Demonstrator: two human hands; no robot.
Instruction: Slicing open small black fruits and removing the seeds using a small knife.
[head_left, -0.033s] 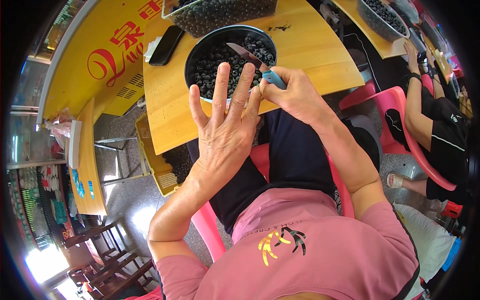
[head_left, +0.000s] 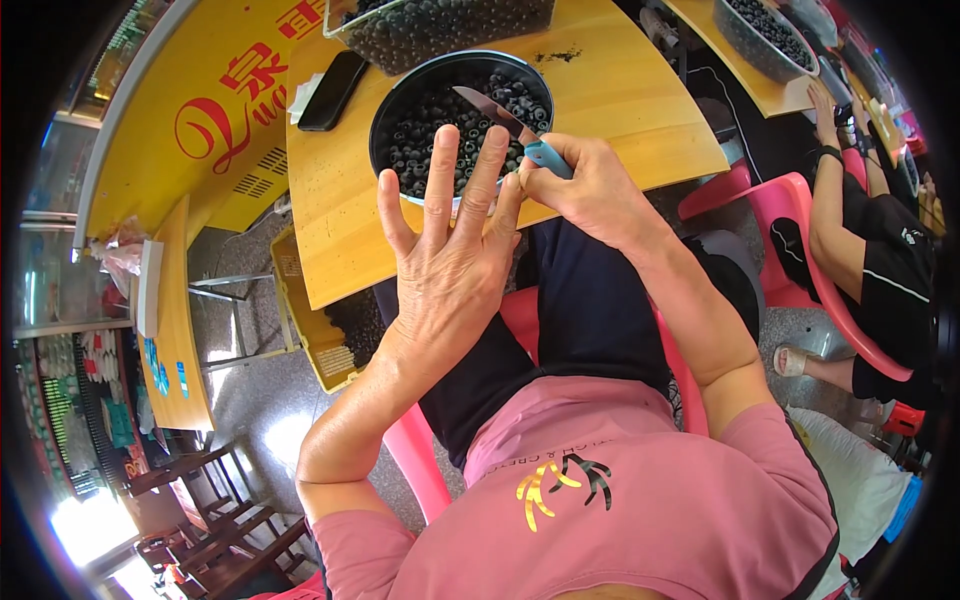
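My right hand (head_left: pixel 590 190) is closed around the blue handle of a small knife (head_left: pixel 495 108). Its blade points up and left over a round dark bowl (head_left: pixel 375 130) of small, round black pieces (head_left: pixel 415 140), some with ring-like ends. My left hand (head_left: pixel 450 245) is at the bowl's near edge, back facing up, three fingers spread. Its index finger bends in to meet my right thumb and fingertips. Something tiny and pale green shows at that meeting point; the rest of what is pinched there, and my left thumb, are hidden.
Bowl and clear tub (head_left: pixel 450 35) of black pieces stand on a wooden table (head_left: pixel 640 130), beside a black phone (head_left: pixel 333 92). Dark crumbs (head_left: pixel 558 55) lie at right. A yellow crate (head_left: pixel 318 340) is on the floor. Another person's arm (head_left: pixel 835 220) is at right, near a pink chair (head_left: pixel 780 200).
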